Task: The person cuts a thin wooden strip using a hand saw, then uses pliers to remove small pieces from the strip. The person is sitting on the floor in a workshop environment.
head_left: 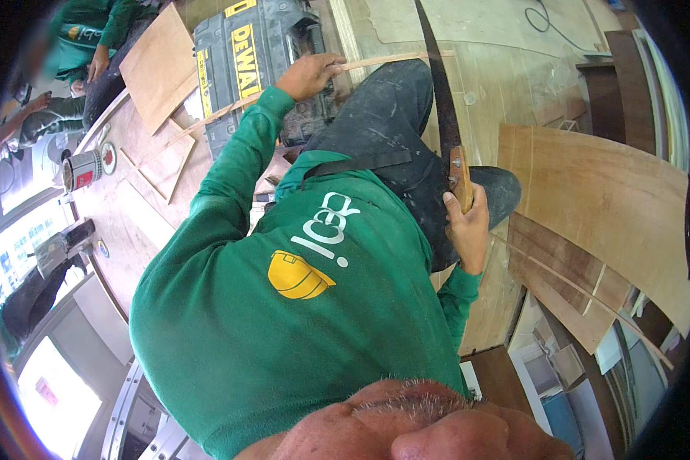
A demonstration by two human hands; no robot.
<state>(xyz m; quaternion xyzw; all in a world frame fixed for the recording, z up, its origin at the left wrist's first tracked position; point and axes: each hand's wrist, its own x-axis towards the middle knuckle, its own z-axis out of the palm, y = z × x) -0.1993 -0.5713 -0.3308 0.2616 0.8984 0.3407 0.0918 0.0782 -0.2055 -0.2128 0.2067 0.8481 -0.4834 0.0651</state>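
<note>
My left hand [308, 75] is closed on a long thin wood strip [383, 60], which runs slantwise over a dark tool case [264, 65] and past my bent knee. In my right hand [469, 224] is the wooden handle [460, 180] of a hand saw, gripped with the fingers wrapped round it. Its long dark blade [441, 100] points away from me. The blade crosses the strip close to the strip's right end; whether they touch I cannot tell.
At left, plywood pieces [157, 65] and an open tin [83, 170] lie on a board. A co-worker [92, 46] sits at the far left. Large plywood sheets [598, 207] and offcuts [563, 264] lie at right. A dark cable [548, 31] is at the back.
</note>
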